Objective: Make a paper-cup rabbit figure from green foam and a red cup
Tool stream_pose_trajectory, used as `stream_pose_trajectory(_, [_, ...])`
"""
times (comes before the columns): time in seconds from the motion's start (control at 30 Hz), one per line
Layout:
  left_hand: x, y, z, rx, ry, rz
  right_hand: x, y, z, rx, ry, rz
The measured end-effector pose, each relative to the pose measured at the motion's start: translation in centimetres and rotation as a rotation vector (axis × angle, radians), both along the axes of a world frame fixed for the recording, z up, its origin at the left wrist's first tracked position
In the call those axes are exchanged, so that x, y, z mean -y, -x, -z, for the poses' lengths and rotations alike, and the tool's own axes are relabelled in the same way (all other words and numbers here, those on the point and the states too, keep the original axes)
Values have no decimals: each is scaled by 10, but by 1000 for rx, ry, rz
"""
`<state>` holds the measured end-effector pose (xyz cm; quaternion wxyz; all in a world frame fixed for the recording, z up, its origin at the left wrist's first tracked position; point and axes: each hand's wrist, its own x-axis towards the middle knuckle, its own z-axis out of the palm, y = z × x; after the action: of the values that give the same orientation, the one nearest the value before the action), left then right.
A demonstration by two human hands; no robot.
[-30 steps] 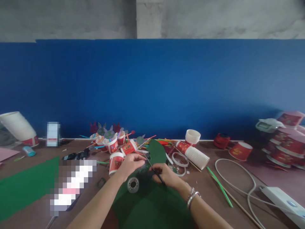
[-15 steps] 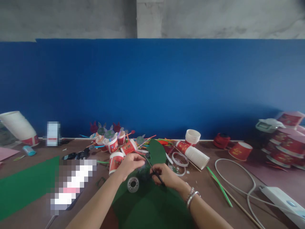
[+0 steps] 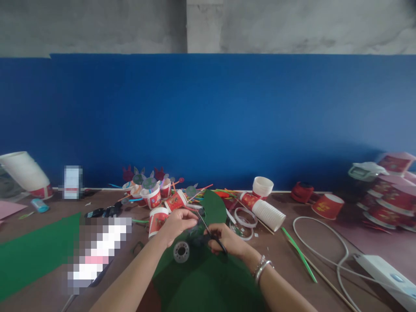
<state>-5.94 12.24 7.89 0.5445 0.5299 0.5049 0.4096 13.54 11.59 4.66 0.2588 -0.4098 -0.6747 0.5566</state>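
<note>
My right hand [image 3: 227,240] is wrapped around the handles of black-handled scissors [image 3: 206,226]. Their blades point up and left toward the fingertips of my left hand [image 3: 177,225]. That hand is closed in a pinch, and whatever small piece it has between thumb and fingers is too dark to make out. Just beyond the scissors stands a curved piece of dark green paper [image 3: 213,207]. Below my hands a larger dark green sheet [image 3: 208,286] spreads toward me. A roll of clear tape [image 3: 176,256] rests near my left wrist.
Red and white paper cups [image 3: 158,221] crowd the left centre, some with cut-out figures. A nested cup stack [image 3: 268,213] lies right of centre. Farther right are a white cable [image 3: 338,236] and power strip [image 3: 386,271]. A green sheet [image 3: 39,255] lies left. A blue panel [image 3: 208,117] stands behind.
The scissors in my right hand have shifted slightly and their handles sit at a slightly different angle. My left hand stays almost in place, still pinching.
</note>
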Motion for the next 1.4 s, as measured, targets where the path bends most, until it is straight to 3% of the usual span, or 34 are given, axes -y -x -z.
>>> stream_pose_trajectory(0.17, [1, -2, 3, 94, 18, -6, 0, 2, 0, -2, -18, 36])
stream_pose_trajectory(0.4, [7, -5, 1, 251, 186, 85, -5, 9, 3, -73, 21, 209])
stream_pose_trajectory(0.5, [9, -11, 3, 318, 203, 51, -4, 10, 2, -111, 38, 240])
stream_pose_trajectory(0.67, [6, -20, 13, 385, 123, -81, -1, 13, 0, -137, 28, 209])
stream_pose_trajectory(0.77, [4, -17, 10, 315, 59, -119, 1, 12, -4, -147, 31, 183])
stream_pose_trajectory(0.97, [4, -8, -2, 136, -4, -35, 8, 8, -16, -124, 71, 18])
stream_pose_trajectory(1.4, [3, -7, 3, 115, 22, 19, 9, 8, -16, -140, 40, -7])
